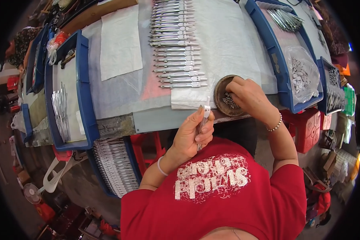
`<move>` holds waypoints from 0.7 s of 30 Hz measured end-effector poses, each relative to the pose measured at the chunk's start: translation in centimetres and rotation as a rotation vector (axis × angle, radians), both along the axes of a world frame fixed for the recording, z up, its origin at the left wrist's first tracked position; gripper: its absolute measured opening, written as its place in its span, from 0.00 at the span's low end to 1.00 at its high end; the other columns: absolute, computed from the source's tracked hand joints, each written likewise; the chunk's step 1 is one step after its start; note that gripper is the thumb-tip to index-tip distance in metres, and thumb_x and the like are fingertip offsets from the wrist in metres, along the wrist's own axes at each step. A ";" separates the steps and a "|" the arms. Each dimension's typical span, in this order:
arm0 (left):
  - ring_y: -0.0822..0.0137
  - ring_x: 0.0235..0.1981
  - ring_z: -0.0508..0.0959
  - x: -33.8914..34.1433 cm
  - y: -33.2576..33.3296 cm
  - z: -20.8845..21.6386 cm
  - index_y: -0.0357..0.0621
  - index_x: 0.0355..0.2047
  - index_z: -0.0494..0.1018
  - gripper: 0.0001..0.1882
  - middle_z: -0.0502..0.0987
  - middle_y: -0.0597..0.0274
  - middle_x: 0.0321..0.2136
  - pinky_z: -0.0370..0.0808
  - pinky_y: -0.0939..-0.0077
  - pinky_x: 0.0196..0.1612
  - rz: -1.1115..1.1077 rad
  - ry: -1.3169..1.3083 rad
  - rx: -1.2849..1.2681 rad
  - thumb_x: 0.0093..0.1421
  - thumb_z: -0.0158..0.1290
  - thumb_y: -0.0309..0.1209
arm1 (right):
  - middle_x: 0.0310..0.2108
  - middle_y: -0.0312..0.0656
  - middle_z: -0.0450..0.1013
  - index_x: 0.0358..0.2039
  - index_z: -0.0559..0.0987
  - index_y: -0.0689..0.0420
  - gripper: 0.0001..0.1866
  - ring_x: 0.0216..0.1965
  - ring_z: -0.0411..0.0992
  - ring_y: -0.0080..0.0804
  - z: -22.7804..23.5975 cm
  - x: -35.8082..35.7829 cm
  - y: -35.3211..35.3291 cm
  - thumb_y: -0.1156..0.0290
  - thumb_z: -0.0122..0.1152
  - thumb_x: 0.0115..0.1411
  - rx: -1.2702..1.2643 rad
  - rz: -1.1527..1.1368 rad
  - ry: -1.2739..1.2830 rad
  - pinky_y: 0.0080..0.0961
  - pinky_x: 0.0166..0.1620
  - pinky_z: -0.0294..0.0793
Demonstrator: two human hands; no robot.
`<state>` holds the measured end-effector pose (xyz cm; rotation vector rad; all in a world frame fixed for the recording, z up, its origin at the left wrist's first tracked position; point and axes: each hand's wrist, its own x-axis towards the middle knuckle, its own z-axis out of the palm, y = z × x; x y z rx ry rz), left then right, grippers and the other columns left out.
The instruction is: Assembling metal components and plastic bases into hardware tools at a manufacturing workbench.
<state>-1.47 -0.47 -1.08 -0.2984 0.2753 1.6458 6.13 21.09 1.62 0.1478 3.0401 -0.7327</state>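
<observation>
My left hand (190, 134) is closed round a silver drawing compass (207, 111), held upright just off the table's front edge. Its hinge head and thin handle stick up past my thumb, while my fingers cover much of the legs. To the right, my right hand (252, 98) dips into a round brown bowl (218, 91) of small metal screws or pins (229, 101). Those fingers are bunched together, and their tips are partly hidden, so any piece between them cannot be made out. A long row of similar compasses (182, 63) lies beyond, handles to the right.
A blue tray (90, 90) on the left holds thin metal legs (60, 112). Another blue tray (278, 68) on the right has metal rods and a plastic bag (302, 74) of small parts. Under the table stand a filled crate (116, 166) and red stools (304, 130).
</observation>
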 end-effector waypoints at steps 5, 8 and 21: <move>0.81 0.09 0.56 0.1 0.1 0.3 0.41 0.35 0.68 0.18 0.64 0.71 0.16 0.53 0.86 0.12 -0.012 0.018 0.001 0.65 0.40 0.44 | 0.27 0.43 0.66 0.27 0.70 0.57 0.05 0.29 0.66 0.42 -0.3 -0.5 0.2 0.77 0.54 0.48 0.093 0.121 -0.017 0.32 0.34 0.64; 0.81 0.09 0.56 0.1 -0.1 0.0 0.41 0.35 0.68 0.17 0.64 0.70 0.16 0.53 0.87 0.12 -0.002 0.018 0.002 0.65 0.41 0.44 | 0.26 0.43 0.65 0.25 0.68 0.58 0.05 0.28 0.66 0.42 -0.4 -0.9 0.2 0.76 0.54 0.47 0.116 0.170 -0.029 0.32 0.34 0.63; 0.81 0.09 0.56 0.0 0.0 0.0 0.41 0.35 0.68 0.18 0.64 0.71 0.16 0.53 0.87 0.12 -0.014 0.000 0.009 0.65 0.41 0.45 | 0.25 0.44 0.66 0.24 0.67 0.58 0.06 0.29 0.66 0.43 -0.7 -0.7 0.4 0.75 0.54 0.47 0.089 0.157 -0.100 0.34 0.34 0.63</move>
